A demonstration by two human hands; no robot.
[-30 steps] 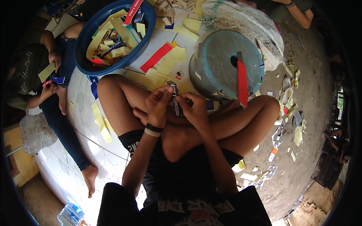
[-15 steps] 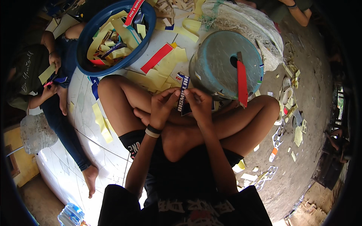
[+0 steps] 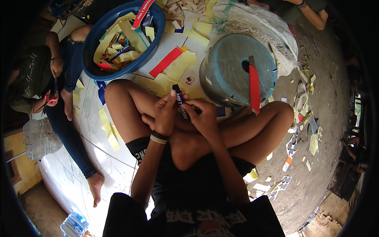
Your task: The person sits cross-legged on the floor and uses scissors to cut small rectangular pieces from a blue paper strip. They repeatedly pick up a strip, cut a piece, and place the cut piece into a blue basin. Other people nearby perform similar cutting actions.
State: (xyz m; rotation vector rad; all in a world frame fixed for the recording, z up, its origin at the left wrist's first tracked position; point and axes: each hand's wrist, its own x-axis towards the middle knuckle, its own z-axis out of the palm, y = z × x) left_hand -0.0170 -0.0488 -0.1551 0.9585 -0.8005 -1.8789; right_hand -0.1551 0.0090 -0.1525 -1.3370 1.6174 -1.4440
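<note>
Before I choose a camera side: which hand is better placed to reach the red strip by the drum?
Probably the right hand, nearer the red strip than the left hand; both hold the blue strip.

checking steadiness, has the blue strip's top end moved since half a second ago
Yes: the top end of the blue strip has shifted left, farther from the grey drum.

Hand posture: both hands close together over crossed legs (image 3: 252, 136).
Left hand (image 3: 164, 113): thumb (image 3: 172, 95) upright. Right hand (image 3: 203, 114): fingers (image 3: 196, 102) curled inward. Forearms (image 3: 149, 170) converge forward.
</note>
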